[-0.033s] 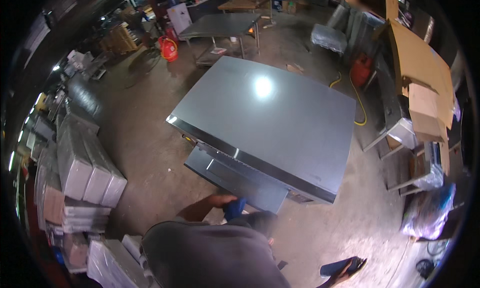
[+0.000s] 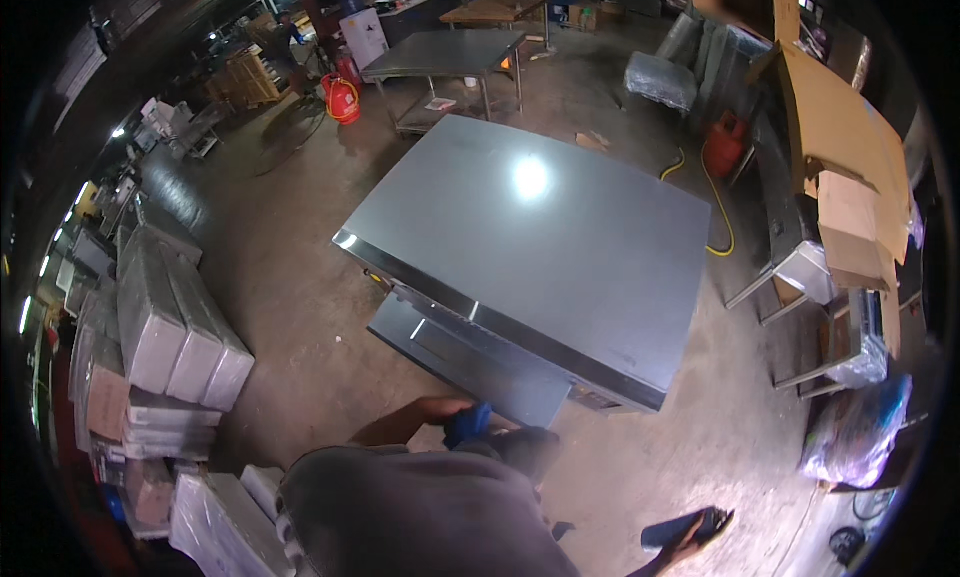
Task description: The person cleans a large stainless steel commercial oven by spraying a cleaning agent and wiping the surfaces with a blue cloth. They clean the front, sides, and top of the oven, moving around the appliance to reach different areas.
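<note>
A large stainless-steel worktable [image 2: 540, 247] stands in front of me, with a bright light glinting off its flat top. Below its near edge a lower metal panel [image 2: 450, 347] juts out toward me. My left hand [image 2: 445, 409] is closed on a blue cloth [image 2: 467, 425] close to that panel; my body partly hides its fingers. Out to the lower right, my right hand [image 2: 690, 545] grips a dark, elongated object [image 2: 668, 532], its fingers wrapped round the far end. The exact kind of that object cannot be made out.
Wrapped flat packages [image 2: 170, 327] are stacked at left. Behind the worktable stands another metal table [image 2: 445, 55], with a red gas cylinder [image 2: 341, 99] beside it. Cardboard [image 2: 845, 147], a yellow hose [image 2: 722, 249] and a plastic-wrapped bundle [image 2: 858, 432] are on the right.
My view has shifted very slightly. Both hands keep their holds and stay nearly in the same places.
</note>
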{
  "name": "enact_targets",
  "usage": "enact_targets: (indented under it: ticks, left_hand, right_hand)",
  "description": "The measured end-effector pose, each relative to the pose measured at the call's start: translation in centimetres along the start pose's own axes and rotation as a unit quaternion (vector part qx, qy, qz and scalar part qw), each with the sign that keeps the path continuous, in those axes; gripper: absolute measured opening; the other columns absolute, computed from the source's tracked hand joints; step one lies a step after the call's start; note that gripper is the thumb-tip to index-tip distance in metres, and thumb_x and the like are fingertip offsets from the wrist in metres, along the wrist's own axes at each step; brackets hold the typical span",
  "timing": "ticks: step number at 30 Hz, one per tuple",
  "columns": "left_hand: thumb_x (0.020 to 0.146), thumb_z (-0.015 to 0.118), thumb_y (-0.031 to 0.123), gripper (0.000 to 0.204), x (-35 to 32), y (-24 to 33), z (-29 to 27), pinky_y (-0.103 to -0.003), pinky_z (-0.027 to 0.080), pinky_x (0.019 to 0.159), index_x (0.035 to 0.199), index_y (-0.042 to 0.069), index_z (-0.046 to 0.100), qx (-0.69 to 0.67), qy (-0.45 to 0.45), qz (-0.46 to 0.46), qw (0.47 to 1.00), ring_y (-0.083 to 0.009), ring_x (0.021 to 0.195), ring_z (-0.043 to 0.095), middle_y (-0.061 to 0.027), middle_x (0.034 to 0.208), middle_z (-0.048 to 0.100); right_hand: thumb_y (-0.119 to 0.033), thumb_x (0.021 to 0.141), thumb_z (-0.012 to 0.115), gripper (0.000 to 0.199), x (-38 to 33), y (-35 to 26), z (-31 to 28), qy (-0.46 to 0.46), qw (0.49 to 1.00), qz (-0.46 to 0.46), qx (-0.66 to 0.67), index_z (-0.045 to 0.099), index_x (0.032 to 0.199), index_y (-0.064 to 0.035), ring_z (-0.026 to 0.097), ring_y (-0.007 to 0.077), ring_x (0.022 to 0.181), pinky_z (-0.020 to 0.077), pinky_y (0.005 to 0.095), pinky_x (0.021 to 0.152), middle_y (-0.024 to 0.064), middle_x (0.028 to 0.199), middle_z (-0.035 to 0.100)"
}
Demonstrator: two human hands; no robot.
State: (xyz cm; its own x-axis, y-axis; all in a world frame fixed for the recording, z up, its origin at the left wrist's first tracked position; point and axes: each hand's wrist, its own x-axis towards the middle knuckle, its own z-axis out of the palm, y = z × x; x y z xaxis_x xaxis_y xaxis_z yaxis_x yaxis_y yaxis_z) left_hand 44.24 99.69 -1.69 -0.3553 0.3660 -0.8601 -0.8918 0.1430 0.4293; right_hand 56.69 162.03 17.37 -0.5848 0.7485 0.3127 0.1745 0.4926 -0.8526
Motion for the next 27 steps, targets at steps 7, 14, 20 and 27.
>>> enact_targets:
  ticks: [7, 14, 20, 27]
  left_hand:
    - [0.111, 0.046, 0.039, 0.049, 8.3, 7.0, 22.9, -0.036, 0.046, 0.107, 0.145, 0.005, 0.055, 0.019, 0.008, 0.065, 0.998, -0.0173, 0.118, 0.058, -0.0035, 0.133, 0.063]
    - [0.108, 0.051, 0.044, 0.051, 20.5, 19.7, 41.3, -0.044, 0.053, 0.079, 0.108, -0.001, 0.075, 0.473, -0.04, 0.021, 0.88, -0.0198, 0.081, 0.066, -0.0075, 0.088, 0.074]
    - [0.105, 0.054, 0.044, 0.049, 21.4, 15.7, 49.1, -0.045, 0.052, 0.08, 0.103, -0.002, 0.072, 0.485, 0.064, -0.057, 0.87, -0.0312, 0.084, 0.072, -0.0205, 0.086, 0.072]
    - [0.105, 0.055, 0.039, 0.043, 24.4, 6.3, 57.0, -0.046, 0.051, 0.086, 0.11, -0.001, 0.068, 0.438, 0.125, -0.163, 0.875, -0.0419, 0.097, 0.069, -0.0263, 0.099, 0.07]
  right_hand:
    - [-0.019, 0.1, 0.072, 0.073, 16.0, 10.7, 9.0, -0.156, 0.986, 0.026, 0.046, 0.032, 0.159, -0.0032, 0.045, 0.0259, 0.134, 0.0356, 0.0393, 0.115, 0.0148, 0.152, 0.043]
    - [-0.013, 0.095, 0.074, 0.067, 24.1, 25.6, 12.5, -0.254, 0.943, 0.205, 0.073, 0.043, 0.154, -0.0069, 0.058, 0.0231, 0.121, 0.0476, 0.0361, 0.104, 0.0133, 0.137, 0.057]
    - [-0.016, 0.088, 0.075, 0.059, 23.0, 37.0, 19.2, -0.381, 0.909, 0.118, 0.123, 0.053, 0.141, -0.0021, 0.06, 0.0358, 0.125, 0.0471, 0.0429, 0.106, 0.0211, 0.133, 0.06]
    - [-0.013, 0.088, 0.082, 0.057, 19.7, 41.1, 26.0, -0.463, 0.819, 0.193, 0.279, 0.057, 0.138, -0.0063, 0.064, 0.0242, 0.118, 0.05, 0.0342, 0.1, 0.0123, 0.127, 0.064]
